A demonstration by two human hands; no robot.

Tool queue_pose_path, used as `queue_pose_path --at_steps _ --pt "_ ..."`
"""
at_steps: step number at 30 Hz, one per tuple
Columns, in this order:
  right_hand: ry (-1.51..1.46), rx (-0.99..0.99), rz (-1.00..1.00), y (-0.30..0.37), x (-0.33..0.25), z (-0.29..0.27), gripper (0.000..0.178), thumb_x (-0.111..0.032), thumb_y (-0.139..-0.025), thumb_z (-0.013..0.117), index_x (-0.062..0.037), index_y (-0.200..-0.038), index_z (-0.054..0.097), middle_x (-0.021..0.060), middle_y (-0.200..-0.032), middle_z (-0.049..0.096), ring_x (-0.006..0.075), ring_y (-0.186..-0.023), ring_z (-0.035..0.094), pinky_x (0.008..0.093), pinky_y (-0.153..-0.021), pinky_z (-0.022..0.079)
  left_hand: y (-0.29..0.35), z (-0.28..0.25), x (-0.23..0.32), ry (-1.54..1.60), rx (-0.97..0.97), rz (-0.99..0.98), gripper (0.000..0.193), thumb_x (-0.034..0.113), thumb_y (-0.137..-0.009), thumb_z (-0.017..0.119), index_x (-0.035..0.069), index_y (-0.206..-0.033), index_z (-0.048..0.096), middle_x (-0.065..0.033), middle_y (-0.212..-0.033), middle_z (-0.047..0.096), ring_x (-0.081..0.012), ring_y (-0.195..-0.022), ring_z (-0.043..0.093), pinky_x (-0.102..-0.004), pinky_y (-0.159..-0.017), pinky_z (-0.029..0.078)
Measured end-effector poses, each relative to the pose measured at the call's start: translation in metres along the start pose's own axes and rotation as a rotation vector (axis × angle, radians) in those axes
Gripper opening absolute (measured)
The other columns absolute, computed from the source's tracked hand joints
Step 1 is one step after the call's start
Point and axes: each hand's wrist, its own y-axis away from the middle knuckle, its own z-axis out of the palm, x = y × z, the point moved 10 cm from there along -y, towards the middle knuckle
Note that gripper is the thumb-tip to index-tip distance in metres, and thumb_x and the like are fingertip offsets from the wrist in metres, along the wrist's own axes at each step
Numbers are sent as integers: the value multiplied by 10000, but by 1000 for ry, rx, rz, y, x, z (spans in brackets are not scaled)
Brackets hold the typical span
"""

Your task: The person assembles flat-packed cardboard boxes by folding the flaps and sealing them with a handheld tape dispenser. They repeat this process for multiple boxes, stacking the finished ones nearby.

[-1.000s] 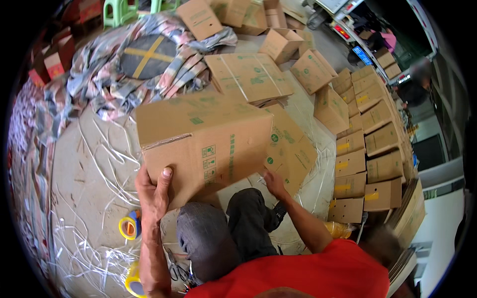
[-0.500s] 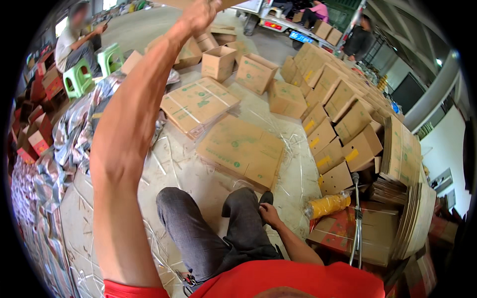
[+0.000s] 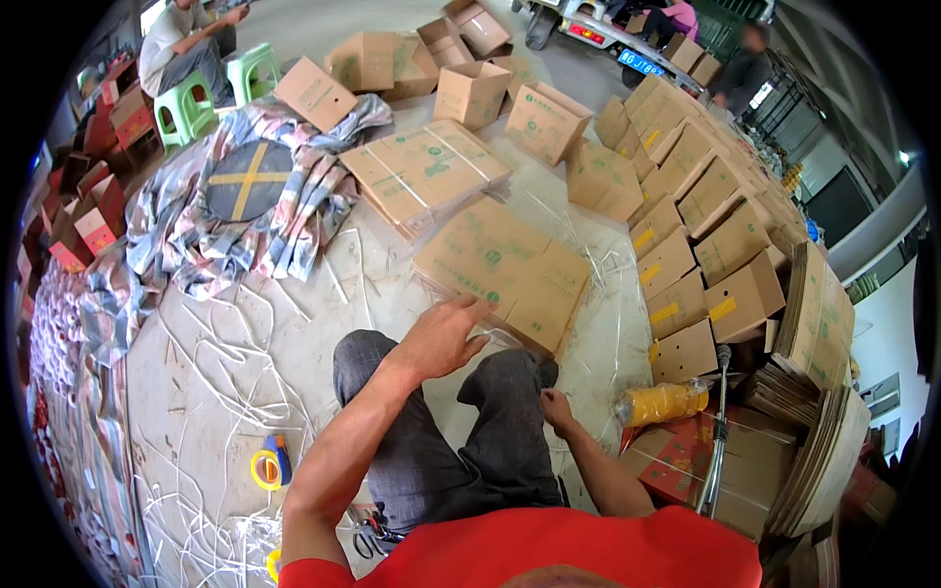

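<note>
My left hand (image 3: 443,336) reaches across my left knee, fingers stretched out, with nothing in its grasp. Its fingertips are at the near edge of a stack of flattened cardboard cartons (image 3: 500,260) on the floor; whether they touch is hard to tell. Beside my right knee, my right hand (image 3: 557,410) hangs low with its fingers curled. My leg partly hides it, and I cannot see what it holds, if anything. Beyond lies a second stack of flat cartons (image 3: 426,171), bound with white straps.
Opened cartons (image 3: 472,95) stand at the far side; rows of cartons (image 3: 676,250) rise on the right. A yellow tape roll pack (image 3: 665,402) and metal pole (image 3: 718,436) are near right. Loose white straps (image 3: 230,358) and a tape dispenser (image 3: 272,463) lie left. People sit or stand farther back.
My left arm has come down from a high forward reach, and the brown cardboard at that hand is gone from it. My right hand stays by my knee. The view has shifted leftward.
</note>
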Motion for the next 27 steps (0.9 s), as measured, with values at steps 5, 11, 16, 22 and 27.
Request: queue_pose_path --at_steps 5,11,16,22,27 --pt "199 345 81 -75 17 -35 360 -223 -930 641 26 -1177 717 255 -1179 728 387 -1143 696 437 -971 532 22 -9 -36 -127 -56 -141 526 117 -891 735 45 -1378 550 -217 -1120 671 -434 -1060 658 -511 -893 541" --pt "58 259 88 -165 -4 -21 607 -284 -929 703 33 -1423 547 208 -1348 662 358 -1202 653 421 -1016 502 54 -15 -59 -70 -245 -404 540 132 -919 706 36 -1423 536 -226 -1122 668 -429 -1068 622 -517 -928 494" --pt "2 211 133 -228 20 -26 597 -259 -912 725 25 -1412 567 191 -1338 662 327 -1173 649 422 -988 510 39 -10 -69 -62 -209 -337 471 146 -915 704 54 -1354 560 -202 -1051 668 -411 -1041 639 -497 -881 511" --pt "-37 125 176 -226 6 2 594 -294 -936 703 10 -1431 581 153 -1427 629 281 -1263 602 395 -1043 475 31 2 -69 -100 -132 -321 385 146 -865 701 53 -1223 596 -144 -902 679 -367 -882 689 -469 -758 550" --pt "451 203 203 -247 29 -32 573 -231 -912 724 13 -1414 591 123 -1398 640 257 -1235 622 370 -998 503 17 4 -61 -128 -55 -263 330 108 -835 666 32 -1154 629 -118 -875 697 -314 -824 707 -428 -727 550"
